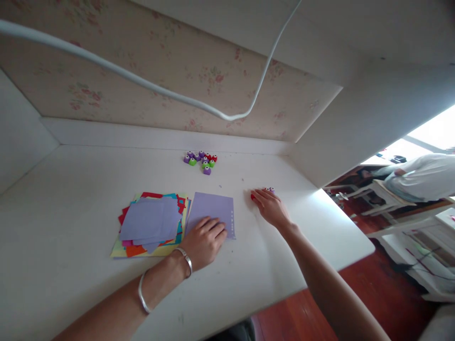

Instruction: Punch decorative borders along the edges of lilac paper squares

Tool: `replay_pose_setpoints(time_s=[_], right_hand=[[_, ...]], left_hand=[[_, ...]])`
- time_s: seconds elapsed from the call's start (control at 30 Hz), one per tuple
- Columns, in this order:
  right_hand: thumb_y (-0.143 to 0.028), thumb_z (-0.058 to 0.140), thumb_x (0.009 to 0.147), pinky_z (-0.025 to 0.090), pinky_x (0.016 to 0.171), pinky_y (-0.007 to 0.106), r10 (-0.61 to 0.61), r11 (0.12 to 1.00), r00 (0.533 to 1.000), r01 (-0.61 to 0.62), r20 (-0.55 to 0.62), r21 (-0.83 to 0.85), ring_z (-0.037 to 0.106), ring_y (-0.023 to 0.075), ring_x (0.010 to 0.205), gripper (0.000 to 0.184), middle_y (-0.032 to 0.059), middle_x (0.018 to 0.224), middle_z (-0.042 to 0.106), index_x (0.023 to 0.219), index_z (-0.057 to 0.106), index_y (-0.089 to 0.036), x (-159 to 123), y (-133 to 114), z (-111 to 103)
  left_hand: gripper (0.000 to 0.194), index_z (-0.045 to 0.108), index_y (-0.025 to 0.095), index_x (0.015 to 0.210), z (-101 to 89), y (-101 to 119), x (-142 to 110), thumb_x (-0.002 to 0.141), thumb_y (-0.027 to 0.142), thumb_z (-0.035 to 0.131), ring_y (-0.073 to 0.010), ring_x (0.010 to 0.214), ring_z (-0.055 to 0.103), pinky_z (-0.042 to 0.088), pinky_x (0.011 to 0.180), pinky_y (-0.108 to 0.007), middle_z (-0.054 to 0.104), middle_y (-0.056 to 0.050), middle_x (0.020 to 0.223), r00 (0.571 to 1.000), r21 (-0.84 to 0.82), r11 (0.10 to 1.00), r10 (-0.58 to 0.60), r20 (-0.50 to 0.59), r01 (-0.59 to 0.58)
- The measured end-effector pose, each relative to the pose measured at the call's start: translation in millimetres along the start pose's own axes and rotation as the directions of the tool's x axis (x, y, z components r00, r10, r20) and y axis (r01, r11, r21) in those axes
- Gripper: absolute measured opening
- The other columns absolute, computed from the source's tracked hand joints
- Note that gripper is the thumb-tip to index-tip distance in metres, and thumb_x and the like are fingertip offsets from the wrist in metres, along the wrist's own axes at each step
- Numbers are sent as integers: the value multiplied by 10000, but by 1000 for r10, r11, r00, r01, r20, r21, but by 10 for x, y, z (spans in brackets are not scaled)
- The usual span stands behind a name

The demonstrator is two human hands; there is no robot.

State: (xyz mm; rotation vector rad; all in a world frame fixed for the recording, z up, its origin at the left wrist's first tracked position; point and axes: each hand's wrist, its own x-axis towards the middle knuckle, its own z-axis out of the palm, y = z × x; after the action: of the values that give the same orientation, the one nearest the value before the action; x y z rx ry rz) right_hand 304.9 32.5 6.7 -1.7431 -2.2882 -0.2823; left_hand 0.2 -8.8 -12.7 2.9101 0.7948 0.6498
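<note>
My left hand (205,239) lies flat with its fingers stretched over the lower part of a purple sheet of paper (209,206). A column of small punched holes runs down that sheet's right edge. To the right, my right hand (270,207) has its fingertips on a small red craft punch (253,196), mostly hidden under them. Just beyond its knuckles, a purple craft punch (272,190) and another one peek out. Left of the purple sheet is a messy stack of coloured paper (151,220), with purple pieces on top and red, blue, orange and yellow edges showing.
Several purple, green and red craft punches (201,158) form a cluster near the back of the white desk (88,175). A white cable (159,90) hangs across the upper view. At far right, a person in white (430,177) is beside white furniture on a reddish floor.
</note>
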Motion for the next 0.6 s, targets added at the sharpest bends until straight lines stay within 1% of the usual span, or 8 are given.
replay_pose_setpoints(time_s=[0.1, 0.17, 0.23, 0.3, 0.37, 0.47, 0.53, 0.6], right_hand=[[-232, 455, 983, 429, 1070, 493, 39, 999, 999, -39, 8, 29, 546, 256, 1267, 368, 69, 1313, 647, 1315, 614, -254, 21, 36, 20], [-228, 462, 978, 405, 1079, 523, 46, 999, 999, -46, -1, 29, 511, 274, 1303, 373, 81, 1336, 629, 1321, 608, -251, 43, 21, -4], [-226, 478, 971, 357, 1103, 544, 17, 1000, 1000, -17, -11, 9, 475, 293, 1330, 375, 85, 1359, 611, 1322, 608, -245, 89, -31, -52], [-228, 495, 963, 327, 1120, 536, -31, 1000, 999, 31, -10, 1, 480, 296, 1314, 368, 82, 1352, 616, 1309, 620, -237, 175, -112, -108], [-236, 497, 963, 366, 1100, 492, -52, 998, 999, 52, 2, 38, 525, 278, 1257, 358, 72, 1314, 644, 1294, 631, -236, 312, -208, -149], [-263, 489, 968, 450, 1026, 421, -29, 989, 999, 25, 27, 144, 566, 247, 1197, 355, 58, 1282, 662, 1293, 631, -240, 602, -359, -157], [-283, 484, 970, 453, 1027, 407, -36, 981, 998, 25, 58, 191, 567, 240, 1203, 370, 59, 1313, 640, 1314, 612, -242, 827, -459, -130], [-289, 475, 971, 435, 1053, 398, -71, 976, 991, 45, 115, 213, 545, 234, 1245, 401, 67, 1366, 598, 1356, 573, -236, 1050, -558, -94]], left_hand=[[305, 624, 164, 1204, 10, -4, 1, 933, 198, 488, -250, 1233, 540, 364, 1097, -449, 632, -79, 1297, 999, -8, 999, -32, -4, 32], [332, 617, 157, 1233, 18, -7, 5, 931, 207, 489, -255, 1262, 521, 344, 1116, -459, 610, -86, 1335, 998, -12, 998, -57, 4, 57], [350, 612, 150, 1252, 21, -9, 9, 930, 210, 487, -252, 1285, 503, 329, 1131, -457, 596, -90, 1356, 998, -16, 998, -68, 17, 69], [356, 612, 147, 1258, 19, -9, 13, 933, 214, 483, -247, 1298, 492, 318, 1141, -451, 594, -91, 1362, 997, -19, 997, -70, 28, 71], [353, 614, 148, 1258, 14, -9, 15, 940, 222, 479, -243, 1300, 491, 310, 1148, -444, 594, -88, 1364, 997, -19, 997, -73, 30, 74], [349, 612, 149, 1258, 9, -12, 14, 947, 233, 478, -239, 1301, 490, 300, 1152, -435, 591, -86, 1368, 997, -17, 997, -74, 26, 75], [345, 611, 149, 1254, 7, -15, 12, 945, 237, 483, -238, 1299, 492, 301, 1149, -431, 592, -88, 1367, 997, -17, 997, -71, 25, 72], [343, 610, 153, 1249, 8, -18, 11, 940, 235, 488, -237, 1297, 495, 303, 1146, -428, 595, -85, 1363, 997, -22, 997, -70, 22, 71]])
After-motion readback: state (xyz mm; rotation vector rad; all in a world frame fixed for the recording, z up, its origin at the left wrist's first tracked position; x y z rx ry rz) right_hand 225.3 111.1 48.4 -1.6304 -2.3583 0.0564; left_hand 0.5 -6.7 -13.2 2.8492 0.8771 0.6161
